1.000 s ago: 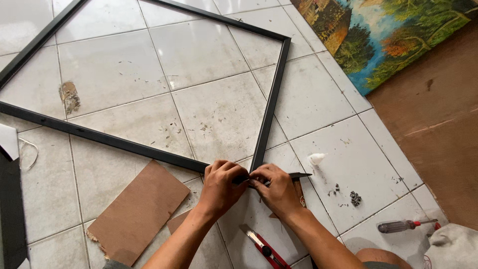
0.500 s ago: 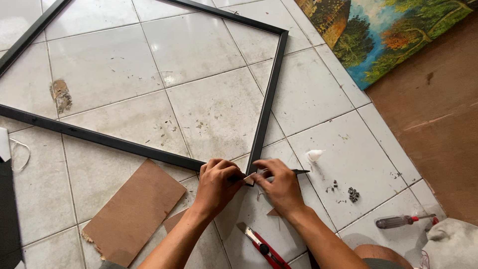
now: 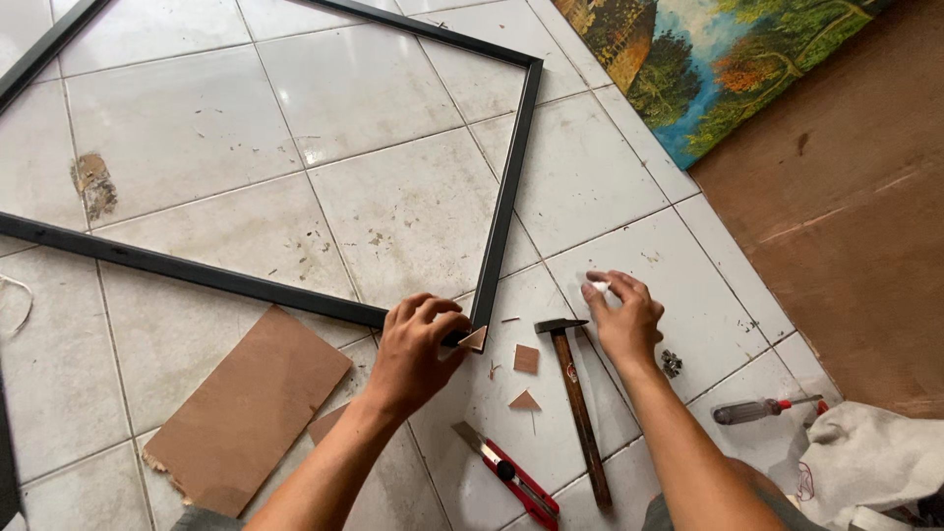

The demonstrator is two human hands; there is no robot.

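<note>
A large black picture frame (image 3: pixel 503 202) lies flat on white floor tiles, one corner pointing toward me. My left hand (image 3: pixel 418 344) presses on that near corner, where a small brown triangular piece (image 3: pixel 476 340) sits under the frame. My right hand (image 3: pixel 619 313) rests on the tile to the right, fingertips on a small white object (image 3: pixel 597 285). A hammer (image 3: pixel 575 398) with a wooden handle lies on the floor between my two hands, released.
A brown board offcut (image 3: pixel 246 408) lies left of my left arm. Small brown triangles (image 3: pixel 526 359) and a red utility knife (image 3: pixel 511 472) lie near the hammer. A screwdriver (image 3: pixel 767 408), white cloth (image 3: pixel 865 457), a landscape painting (image 3: pixel 708 59) and a brown board (image 3: pixel 855 206) are to the right.
My right hand left the frame corner, set the hammer down on the floor and moved right to the small white object. The left hand stays on the corner.
</note>
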